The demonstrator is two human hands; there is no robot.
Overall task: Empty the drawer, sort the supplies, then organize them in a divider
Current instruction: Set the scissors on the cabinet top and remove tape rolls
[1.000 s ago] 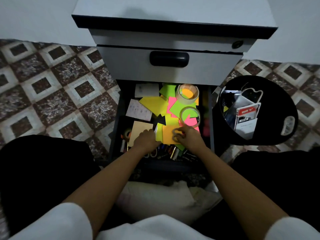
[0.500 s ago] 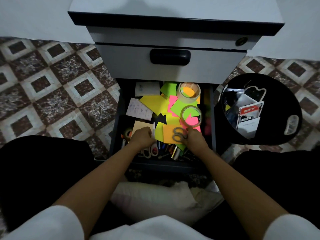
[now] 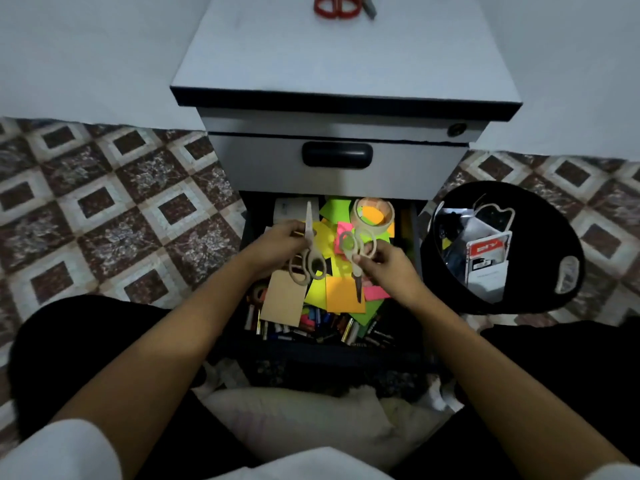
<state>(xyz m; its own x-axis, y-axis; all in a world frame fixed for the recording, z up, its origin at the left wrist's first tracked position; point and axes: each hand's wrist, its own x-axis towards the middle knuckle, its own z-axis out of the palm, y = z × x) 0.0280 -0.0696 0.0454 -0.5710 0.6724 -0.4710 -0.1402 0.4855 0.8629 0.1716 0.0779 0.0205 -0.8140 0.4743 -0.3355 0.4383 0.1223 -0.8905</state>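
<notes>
I judge the emptying barely begun. My left hand (image 3: 277,242) grips the first beige scissors (image 3: 308,261), blades toward the far edge of the drawer (image 3: 246,223). My right hand (image 3: 384,261) pinches the second beige scissors (image 3: 353,251), blade down. Both pairs hang above the clutter.

Red scissors (image 3: 334,8) lie at the far edge of the cabinet's surface (image 3: 346,71), which has bare room. Sticky notes (image 3: 344,294), a tape roll (image 3: 372,216) and batteries (image 3: 311,329) along the near edge remain. I see no divider. The black bin (image 3: 554,306) stands close on the right.
</notes>
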